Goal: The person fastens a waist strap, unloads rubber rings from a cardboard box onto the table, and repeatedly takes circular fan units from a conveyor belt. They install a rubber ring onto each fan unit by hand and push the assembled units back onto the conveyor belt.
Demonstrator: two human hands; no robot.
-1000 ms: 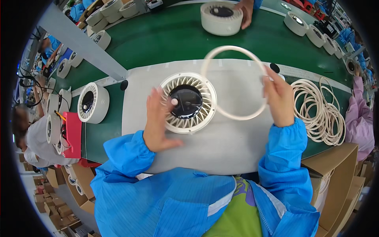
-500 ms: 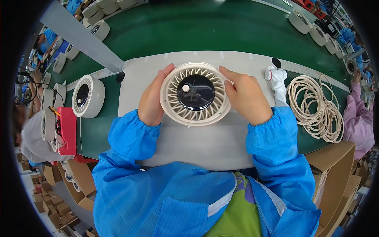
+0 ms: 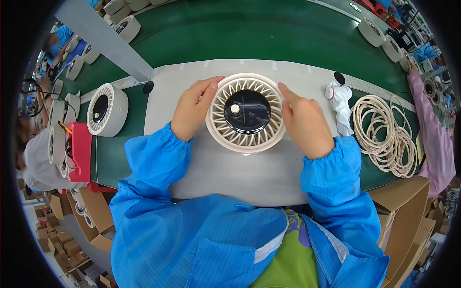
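Observation:
A round cream vented housing [image 3: 223,129] with radial slats is held face up just over the grey work mat. At its middle is a glossy black disc [image 3: 254,111] bearing a small white knob [image 3: 235,109], left of the disc's centre. My left hand [image 3: 196,108] is against the housing's upper left rim, fingers together along the side. On the right rim, my right hand [image 3: 307,124] presses with its index finger and thumb, the other fingers curled in. The housing's underside is hidden.
Left stands a similar housing [image 3: 114,114] on edge, beside a red bin [image 3: 80,152]. Coiled cream cable [image 3: 362,126] and a white cloth-like bundle [image 3: 341,106] lie right. A grey post [image 3: 103,41] rises far left. More housings [image 3: 371,31] line the green belt [image 3: 230,36]; a co-worker's pink sleeve [image 3: 430,125] reaches in.
The housing has shifted right and turned a little between my hands, its knob now lower on the disc. At far right, the co-worker's pink-sleeved arm has stretched toward the housings on the belt.

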